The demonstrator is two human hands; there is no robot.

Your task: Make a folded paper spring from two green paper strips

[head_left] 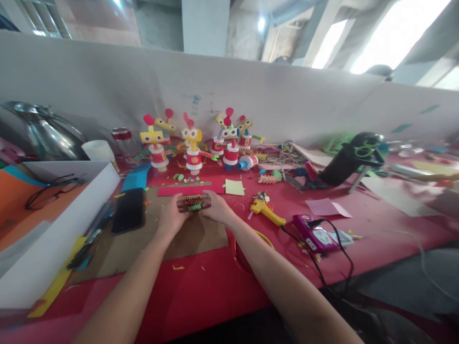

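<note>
Between my two hands is a small bundle of folded paper springs [194,202], striped red and green, with brownish ends. My left hand [170,216] has its fingers pressed against the left end, and my right hand [217,209] grips the right end. Both are just above a brown cardboard sheet [201,239]. A red paper strip [172,191] lies right behind my fingers, and a yellow paper square [234,187] is close to my right hand. Several paper-cup robot figures [194,158] stand farther back; one cup figure [248,162] lies on its side.
A yellow glue gun [266,211] lies to the right, its black cord running to a purple power strip [315,234]. At left are a phone [128,211] and a white box [71,205] holding glasses. A black cylindrical holder [340,162] leans at right. A white partition [143,76] bounds the back.
</note>
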